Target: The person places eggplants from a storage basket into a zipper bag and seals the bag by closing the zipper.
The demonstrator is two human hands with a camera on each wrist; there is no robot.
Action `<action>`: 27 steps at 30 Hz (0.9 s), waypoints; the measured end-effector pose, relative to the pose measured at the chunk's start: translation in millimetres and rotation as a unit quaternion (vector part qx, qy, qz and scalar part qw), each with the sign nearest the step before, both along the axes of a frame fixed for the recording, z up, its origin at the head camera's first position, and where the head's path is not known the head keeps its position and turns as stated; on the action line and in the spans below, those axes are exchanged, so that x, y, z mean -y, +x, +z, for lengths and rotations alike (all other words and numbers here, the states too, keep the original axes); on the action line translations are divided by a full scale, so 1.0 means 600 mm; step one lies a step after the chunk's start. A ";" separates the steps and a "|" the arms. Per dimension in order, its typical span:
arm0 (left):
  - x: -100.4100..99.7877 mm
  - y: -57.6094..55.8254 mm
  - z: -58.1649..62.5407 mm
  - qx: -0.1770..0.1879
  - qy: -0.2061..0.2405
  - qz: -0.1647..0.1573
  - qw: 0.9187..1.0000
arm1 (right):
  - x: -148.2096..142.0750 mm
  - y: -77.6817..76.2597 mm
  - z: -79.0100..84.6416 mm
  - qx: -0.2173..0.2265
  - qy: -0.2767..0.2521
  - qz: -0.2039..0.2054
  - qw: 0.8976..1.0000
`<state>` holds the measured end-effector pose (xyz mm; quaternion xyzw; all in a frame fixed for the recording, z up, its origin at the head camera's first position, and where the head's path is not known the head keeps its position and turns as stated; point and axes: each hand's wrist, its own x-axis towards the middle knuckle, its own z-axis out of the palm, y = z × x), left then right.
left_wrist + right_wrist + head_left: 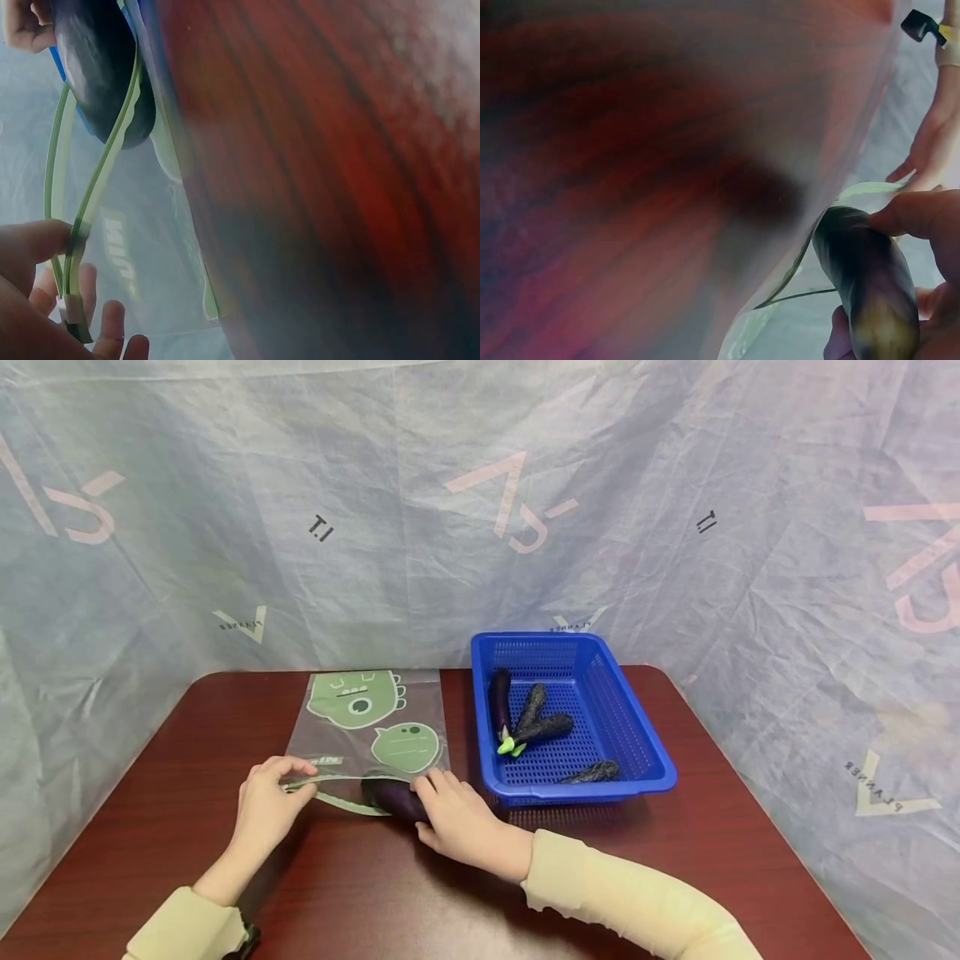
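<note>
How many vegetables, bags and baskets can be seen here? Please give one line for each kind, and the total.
Dark vegetables: 5 (1 in the right hand, 4 in the blue basket)
Clear bag: 1
Blue basket: 1
Total: 7

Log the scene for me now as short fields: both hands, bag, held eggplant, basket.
left hand: pinches the bag at one end of its mouth
right hand: grips an eggplant
bag: clear with green prints, on the table, mouth parted
held eggplant: tip between the mouth's edges
basket: blue, right of bag, other eggplants inside
</note>
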<state>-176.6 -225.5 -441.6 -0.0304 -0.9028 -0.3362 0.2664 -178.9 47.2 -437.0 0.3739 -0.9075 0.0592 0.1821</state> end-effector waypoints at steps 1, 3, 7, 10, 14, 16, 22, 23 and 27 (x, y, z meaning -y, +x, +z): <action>0.001 0.000 -0.001 -0.002 -0.002 -0.001 1.000 | 0.001 -0.001 -0.001 0.004 0.000 0.000 1.000; 0.002 0.000 -0.002 -0.001 -0.006 -0.002 1.000 | 0.004 -0.004 -0.003 0.010 0.000 0.000 1.000; 0.005 -0.001 -0.003 0.002 -0.011 0.000 1.000 | 0.009 -0.007 -0.008 0.012 -0.002 0.004 1.000; 0.006 -0.002 -0.004 0.003 -0.015 0.000 1.000 | 0.012 -0.009 -0.010 0.011 -0.004 0.007 1.000; 0.008 -0.004 -0.002 0.009 -0.015 0.004 1.000 | 0.016 -0.009 -0.011 0.009 0.000 0.008 1.000; 0.008 -0.005 -0.002 0.013 -0.013 0.006 1.000 | 0.018 -0.009 -0.012 0.009 0.002 0.008 1.000; 0.011 -0.008 -0.005 0.025 -0.013 0.011 1.000 | 0.023 -0.009 -0.017 0.029 0.000 0.003 1.000; 0.011 -0.008 -0.006 0.027 -0.014 0.012 0.999 | 0.023 -0.010 -0.018 0.033 0.000 0.002 0.999; 0.014 -0.010 -0.010 0.033 -0.016 0.011 0.999 | 0.019 -0.014 -0.020 0.039 0.005 0.002 0.999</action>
